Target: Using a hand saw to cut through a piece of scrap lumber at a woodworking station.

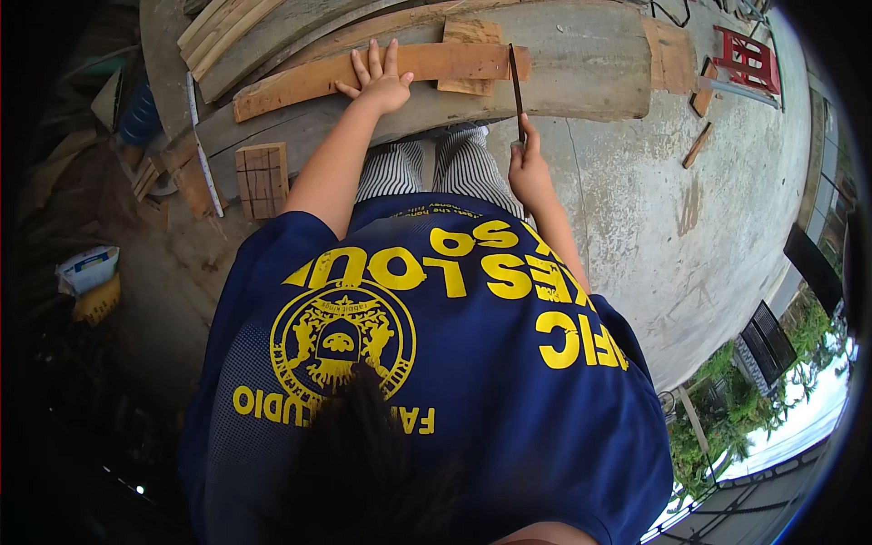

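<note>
Brown plank lies under left hand and blade.

You are in a rough woodworking shop, seemingly part open to the outdoors; planks lie close together past your desk, a broad grey wooden slab; a long brown board and a slim dark blade are at it; loose offcuts dot the stained concrete floor; greenery and bright sky show rightward.
</note>
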The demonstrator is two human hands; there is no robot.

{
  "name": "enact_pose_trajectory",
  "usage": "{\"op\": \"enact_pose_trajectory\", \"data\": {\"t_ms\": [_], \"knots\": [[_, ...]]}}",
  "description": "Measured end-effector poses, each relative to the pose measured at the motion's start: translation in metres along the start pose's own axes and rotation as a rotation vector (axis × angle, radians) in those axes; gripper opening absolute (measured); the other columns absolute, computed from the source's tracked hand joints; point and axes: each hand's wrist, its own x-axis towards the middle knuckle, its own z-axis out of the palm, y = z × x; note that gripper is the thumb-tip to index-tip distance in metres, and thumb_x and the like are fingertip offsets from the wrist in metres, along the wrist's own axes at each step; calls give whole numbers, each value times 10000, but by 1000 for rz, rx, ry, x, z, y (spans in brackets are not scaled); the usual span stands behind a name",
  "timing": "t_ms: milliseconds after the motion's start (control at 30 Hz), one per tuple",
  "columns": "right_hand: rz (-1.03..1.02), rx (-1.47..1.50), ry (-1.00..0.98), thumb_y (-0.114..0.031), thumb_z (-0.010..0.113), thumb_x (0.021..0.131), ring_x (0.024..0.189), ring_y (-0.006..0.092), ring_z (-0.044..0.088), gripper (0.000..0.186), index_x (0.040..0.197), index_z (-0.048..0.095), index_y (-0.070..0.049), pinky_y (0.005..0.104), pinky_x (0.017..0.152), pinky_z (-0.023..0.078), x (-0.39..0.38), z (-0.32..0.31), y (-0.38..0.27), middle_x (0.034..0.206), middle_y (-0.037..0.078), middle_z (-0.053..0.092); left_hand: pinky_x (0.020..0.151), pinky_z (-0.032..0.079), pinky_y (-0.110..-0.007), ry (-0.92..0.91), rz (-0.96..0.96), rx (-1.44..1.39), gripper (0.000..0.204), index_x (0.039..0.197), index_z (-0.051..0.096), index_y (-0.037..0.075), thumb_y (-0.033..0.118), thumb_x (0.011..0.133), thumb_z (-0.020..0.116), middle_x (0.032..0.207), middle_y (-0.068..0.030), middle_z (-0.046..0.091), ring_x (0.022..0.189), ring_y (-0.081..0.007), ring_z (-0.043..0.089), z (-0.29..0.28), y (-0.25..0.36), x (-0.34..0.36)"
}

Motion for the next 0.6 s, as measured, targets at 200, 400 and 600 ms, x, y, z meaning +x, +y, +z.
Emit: {"op": "enact_pose_trajectory", "data": {"t_ms": [200, 400, 600], "knots": [[-15, 25, 65, -72, 400, 912, 940, 474, 575, 569, 1429, 185, -172, 489, 806, 469, 34, 14, -6, 1046, 325, 581, 990, -42, -713, 2, 3, 30, 664, 1456, -102, 320, 456, 955, 313, 1510, -18, -238, 1361, -308, -276, 2, 1, 2], [29, 12, 50, -105, 406, 915, 856, 467, 601, 551, 1420, 194, -163, 495, 755, 478, 57, 8, -18, 935, 315, 613, 989, -68, -712, 24, 7, 24, 650, 1457, -94, 324, 423, 958, 310, 1509, -22, -239, 1353, -303, -294, 4, -2, 3], [10, 4, -59, -79, 422, 917, 1015, 434, 571, 552, 1418, 229, -205, 444, 852, 455, -3, -13, 4, 1182, 300, 535, 1003, -70, -702, 72, 3, 106, 656, 1466, -79, 277, 414, 957, 312, 1526, -67, -171, 1372, -325, -240, 4, -1, 3]]}}
